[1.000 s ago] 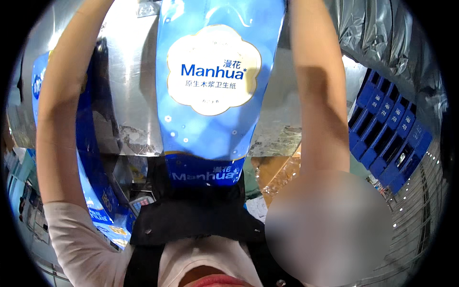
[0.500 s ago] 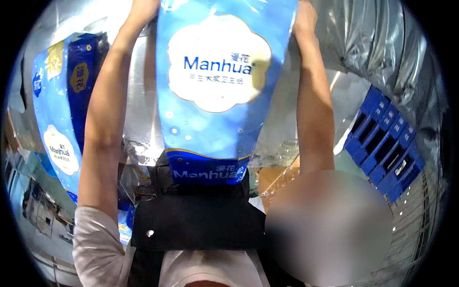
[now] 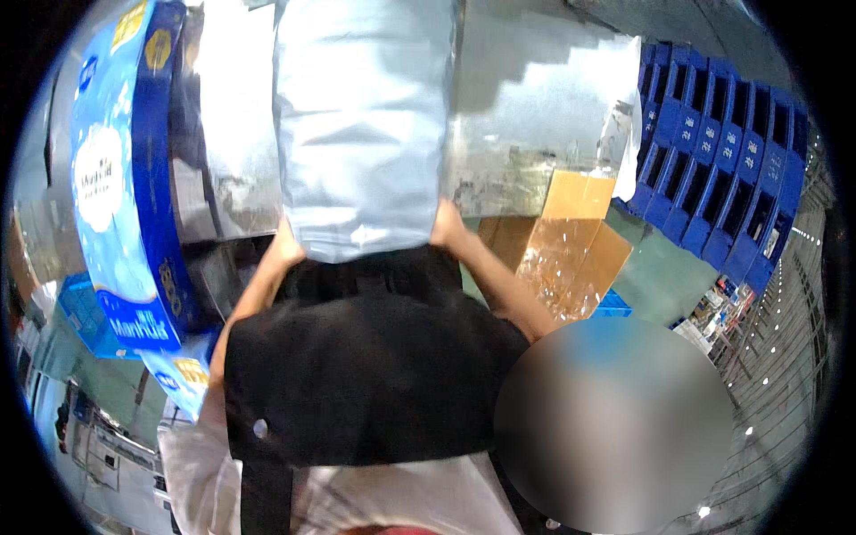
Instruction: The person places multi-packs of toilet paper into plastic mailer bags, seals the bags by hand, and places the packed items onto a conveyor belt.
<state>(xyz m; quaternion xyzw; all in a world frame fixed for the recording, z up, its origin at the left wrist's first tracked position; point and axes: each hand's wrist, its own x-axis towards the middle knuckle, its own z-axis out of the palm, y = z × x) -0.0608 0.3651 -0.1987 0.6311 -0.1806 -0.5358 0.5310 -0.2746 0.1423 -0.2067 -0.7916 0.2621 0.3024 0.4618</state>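
A long, pale grey-white plastic pack (image 3: pixel 361 134) with crosswise creases lies over the metal table in front of me. My left hand (image 3: pixel 290 245) grips its near left corner, and my right hand (image 3: pixel 448 227) grips the near right corner. Both hands are closed at the pack's edges, with fingertips partly hidden behind the plastic. The pack's near end is close to my black apron (image 3: pixel 374 374). On the left, beyond my left forearm, stands a tall blue printed pack (image 3: pixel 111 232) with a dark blue side.
The metal table (image 3: pixel 508 125) extends on both sides of the pale pack. An opened cardboard box (image 3: pixel 571 259) holding clear plastic sits near my right forearm. Rows of blue slotted containers (image 3: pixel 713 152) stand at the far right. A blue crate (image 3: pixel 85 312) is at the left.
Both hands have come from the far corners of a raised blue printed pack back toward my body. A pale, unprinted surface now fills the middle where the blue face was.
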